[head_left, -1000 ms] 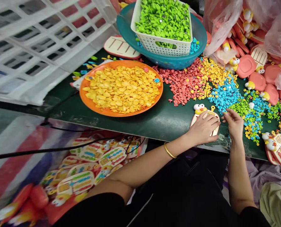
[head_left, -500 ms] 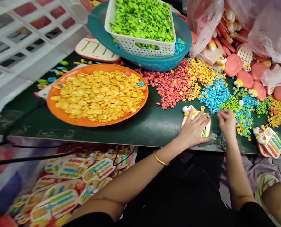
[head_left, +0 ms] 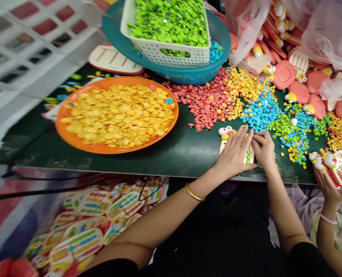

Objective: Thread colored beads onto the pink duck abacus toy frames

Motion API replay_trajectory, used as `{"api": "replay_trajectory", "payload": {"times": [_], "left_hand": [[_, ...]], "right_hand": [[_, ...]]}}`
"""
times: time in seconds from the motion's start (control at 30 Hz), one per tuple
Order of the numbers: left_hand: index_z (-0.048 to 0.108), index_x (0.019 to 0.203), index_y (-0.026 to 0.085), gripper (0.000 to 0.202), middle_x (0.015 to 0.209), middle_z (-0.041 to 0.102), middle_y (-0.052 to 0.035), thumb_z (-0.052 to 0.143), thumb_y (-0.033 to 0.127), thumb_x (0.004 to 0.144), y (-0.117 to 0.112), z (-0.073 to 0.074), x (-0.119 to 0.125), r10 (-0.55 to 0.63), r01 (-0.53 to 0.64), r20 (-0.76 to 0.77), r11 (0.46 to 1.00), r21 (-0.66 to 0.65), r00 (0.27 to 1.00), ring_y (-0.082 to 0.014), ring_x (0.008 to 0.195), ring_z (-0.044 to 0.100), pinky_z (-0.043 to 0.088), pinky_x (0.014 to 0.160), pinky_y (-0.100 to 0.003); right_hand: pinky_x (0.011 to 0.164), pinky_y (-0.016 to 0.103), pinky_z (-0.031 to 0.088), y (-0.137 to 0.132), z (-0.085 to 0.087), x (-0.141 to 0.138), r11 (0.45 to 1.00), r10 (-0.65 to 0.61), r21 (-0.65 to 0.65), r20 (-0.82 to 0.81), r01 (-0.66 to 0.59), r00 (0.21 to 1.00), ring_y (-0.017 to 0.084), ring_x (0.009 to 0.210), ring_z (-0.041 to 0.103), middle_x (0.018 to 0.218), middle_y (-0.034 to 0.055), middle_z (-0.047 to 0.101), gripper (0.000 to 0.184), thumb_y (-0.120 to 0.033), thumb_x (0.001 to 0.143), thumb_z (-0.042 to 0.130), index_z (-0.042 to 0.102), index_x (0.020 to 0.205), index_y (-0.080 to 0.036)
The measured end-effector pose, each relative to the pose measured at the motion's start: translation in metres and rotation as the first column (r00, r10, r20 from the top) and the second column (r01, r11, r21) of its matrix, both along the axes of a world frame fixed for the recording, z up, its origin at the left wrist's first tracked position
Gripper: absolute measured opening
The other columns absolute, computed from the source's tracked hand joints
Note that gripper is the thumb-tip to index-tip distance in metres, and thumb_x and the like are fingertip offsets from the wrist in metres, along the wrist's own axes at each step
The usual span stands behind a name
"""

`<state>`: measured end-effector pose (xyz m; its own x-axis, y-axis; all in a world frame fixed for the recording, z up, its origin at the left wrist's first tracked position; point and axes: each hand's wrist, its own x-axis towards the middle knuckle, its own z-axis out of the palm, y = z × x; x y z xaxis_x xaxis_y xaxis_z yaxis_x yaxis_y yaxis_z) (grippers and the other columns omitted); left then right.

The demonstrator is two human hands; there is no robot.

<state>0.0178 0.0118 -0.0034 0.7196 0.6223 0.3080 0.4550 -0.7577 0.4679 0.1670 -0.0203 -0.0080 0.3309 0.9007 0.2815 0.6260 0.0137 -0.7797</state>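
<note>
My left hand (head_left: 234, 151) lies flat over a cream toy board with bulging white eyes (head_left: 225, 132), its fingers stretched out along the board. Much of the board is hidden beneath it. A short row of green beads (head_left: 248, 157) shows on the board to the right of the fingers. My right hand (head_left: 264, 151) is at the board's right edge, close to the left fingertips, with thumb and fingers pinched together. Whatever sits in that pinch is too small or hidden to name.
Beyond my hands lie heaps of red beads (head_left: 207, 105), blue beads (head_left: 260, 113) and green beads (head_left: 279, 125). An orange plate (head_left: 113, 151) of yellow pieces stands left. Behind it, a white basket (head_left: 171, 57) sits in a teal basin (head_left: 185, 77). At right, another person's hand (head_left: 331, 190) holds finished-looking toys.
My right hand has moved left from the bead heap to the board. My left hand stays on the board. Another person's hands have come in at right and lifted the toys there.
</note>
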Motion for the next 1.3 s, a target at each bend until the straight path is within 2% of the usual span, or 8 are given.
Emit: {"api": "replay_trajectory", "payload": {"times": [0.17,0.37,0.47,0.67,0.77,0.93,1.1,1.3], "left_hand": [[0.041,0.149,0.012,0.089,0.156,0.041,-0.0187,0.072,0.055,0.078,0.002,-0.002,0.001,-0.034,0.035,-0.061,0.999,0.015,0.998,-0.0390,0.149,0.030,0.015,0.123,-0.061],[0.065,0.126,0.017,0.067,0.140,0.059,-0.0173,0.061,0.069,0.083,0.000,0.000,0.000,-0.028,0.027,0.017,0.998,0.054,0.999,-0.0389,0.137,0.048,0.014,0.119,-0.070],[0.068,0.121,0.023,0.057,0.137,0.063,-0.0121,0.051,0.068,0.090,0.007,0.005,-0.006,0.002,-0.003,0.055,1.000,0.008,0.998,-0.0351,0.133,0.053,0.013,0.119,-0.070],[0.040,0.149,0.019,0.078,0.140,0.058,-0.0180,0.065,0.057,0.085,0.029,-0.002,-0.033,0.470,-0.448,0.071,0.871,-0.202,0.880,-0.0391,0.134,0.047,0.035,0.110,-0.062],[0.033,0.152,0.022,0.078,0.128,0.064,-0.0135,0.068,0.044,0.085,0.027,-0.013,-0.038,0.427,-0.379,0.114,0.875,-0.300,0.897,-0.0336,0.124,0.055,0.040,0.107,-0.057],[0.027,0.154,0.023,0.073,0.131,0.051,-0.0118,0.061,0.036,0.091,0.008,-0.019,-0.032,0.381,-0.206,0.438,0.895,-0.395,0.814,-0.0220,0.117,0.059,0.054,0.096,-0.036],[0.027,0.155,0.025,0.070,0.134,0.045,-0.0131,0.060,0.034,0.093,-0.003,-0.016,-0.029,0.351,-0.109,0.567,0.903,-0.415,0.745,-0.0203,0.114,0.060,0.060,0.076,-0.023],[0.025,0.156,0.025,0.072,0.134,0.045,-0.0139,0.060,0.033,0.094,-0.010,-0.014,-0.033,0.293,-0.162,0.613,0.952,-0.261,0.734,-0.0224,0.117,0.058,0.061,0.083,-0.029]], "right_hand": [[0.086,0.035,0.052,-0.025,0.010,0.014,0.998,0.043,-0.046,0.193,-0.035,0.980,0.019,0.092,0.061,0.103,0.0074,0.065,0.025,-0.025,0.092,0.054,0.079,0.095,-0.025],[0.074,0.037,0.050,-0.084,0.008,0.070,0.902,-0.400,-0.019,0.343,0.432,0.850,0.022,0.075,0.061,0.082,0.0096,0.068,0.031,-0.041,0.090,0.059,0.078,0.087,-0.018],[0.072,0.036,0.048,-0.092,-0.005,0.084,0.901,-0.375,-0.079,0.349,0.426,0.859,0.023,0.074,0.062,0.081,0.0105,0.068,0.035,-0.043,0.090,0.056,0.077,0.082,-0.016],[0.069,0.036,0.047,-0.089,0.001,0.083,0.894,-0.381,-0.139,0.267,0.426,0.885,0.021,0.068,0.058,0.077,0.0083,0.066,0.033,-0.045,0.083,0.062,0.074,0.078,-0.016],[0.064,0.033,0.047,-0.077,0.018,0.059,0.929,-0.355,-0.044,0.166,0.367,0.920,0.021,0.072,0.060,0.080,0.0072,0.067,0.028,-0.044,0.083,0.065,0.074,0.081,-0.018],[0.059,0.028,0.047,-0.045,0.026,0.005,0.997,-0.079,-0.009,0.031,0.079,0.996,0.018,0.078,0.062,0.086,0.0047,0.067,0.018,-0.036,0.086,0.065,0.076,0.088,-0.021],[0.062,0.028,0.048,-0.036,0.014,0.000,0.996,-0.084,0.028,-0.016,0.085,0.996,0.015,0.075,0.061,0.083,0.0027,0.065,0.014,-0.033,0.084,0.068,0.077,0.083,-0.022],[0.054,0.025,0.046,-0.045,0.027,0.003,0.996,-0.085,0.017,-0.052,0.086,0.995,0.015,0.076,0.058,0.082,0.0027,0.059,0.014,-0.036,0.081,0.072,0.077,0.081,-0.022]]}}
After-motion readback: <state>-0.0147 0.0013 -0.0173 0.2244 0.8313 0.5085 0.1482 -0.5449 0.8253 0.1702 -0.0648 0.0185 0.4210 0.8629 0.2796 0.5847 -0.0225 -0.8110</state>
